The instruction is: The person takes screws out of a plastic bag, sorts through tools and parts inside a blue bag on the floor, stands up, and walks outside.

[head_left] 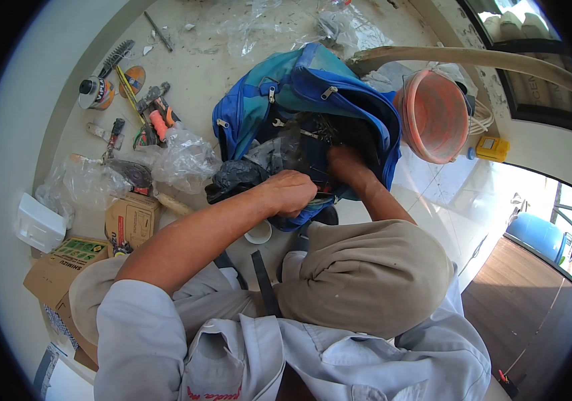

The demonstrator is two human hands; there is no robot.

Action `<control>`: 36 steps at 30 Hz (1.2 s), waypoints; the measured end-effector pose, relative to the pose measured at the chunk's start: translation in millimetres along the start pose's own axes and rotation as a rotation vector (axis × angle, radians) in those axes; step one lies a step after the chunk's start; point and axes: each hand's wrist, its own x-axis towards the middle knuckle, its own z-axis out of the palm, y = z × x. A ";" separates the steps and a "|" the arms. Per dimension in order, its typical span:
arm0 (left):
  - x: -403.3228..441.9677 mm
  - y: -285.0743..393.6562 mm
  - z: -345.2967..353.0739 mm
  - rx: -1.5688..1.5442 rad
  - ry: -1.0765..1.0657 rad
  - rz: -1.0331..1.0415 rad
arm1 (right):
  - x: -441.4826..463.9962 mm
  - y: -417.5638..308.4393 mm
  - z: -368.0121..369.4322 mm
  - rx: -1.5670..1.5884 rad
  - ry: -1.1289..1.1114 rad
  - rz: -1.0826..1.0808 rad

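Note:
A blue and teal zippered bag [249, 107] stands upright in front of my knees with its top gaping. My left hand [292, 192] is closed over the bag's near edge, its fingers curled. Inside the bag is my right hand [345, 164], down among dark contents; its fingertips are hidden. A metal wrench end [278, 123] shows near the far inner side. Crumpled black plastic [236, 179] bulges over the bag's left edge, beside my left wrist.
Clear plastic bags [185, 160] and hand tools lie on the floor at left, near a can [96, 92] and cardboard boxes [132, 220]. An orange bucket [436, 117] stands right of the bag, with a yellow case [492, 148] beyond. A white cup [259, 232] sits below my left forearm.

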 end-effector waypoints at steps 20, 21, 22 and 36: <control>-1.0 -4.8 7.3 -0.011 0.024 0.002 | 5.1 1.9 -8.6 0.122 -0.016 0.007; -0.8 -5.0 7.8 -0.014 0.026 0.002 | 6.3 4.0 -2.0 0.077 -0.014 0.009; 0.0 -5.2 7.9 -0.016 0.029 0.002 | 7.6 7.1 3.4 0.071 0.024 -0.013; -0.2 -5.9 9.4 -0.009 0.012 0.000 | -4.6 -9.8 -20.6 0.039 -0.005 0.033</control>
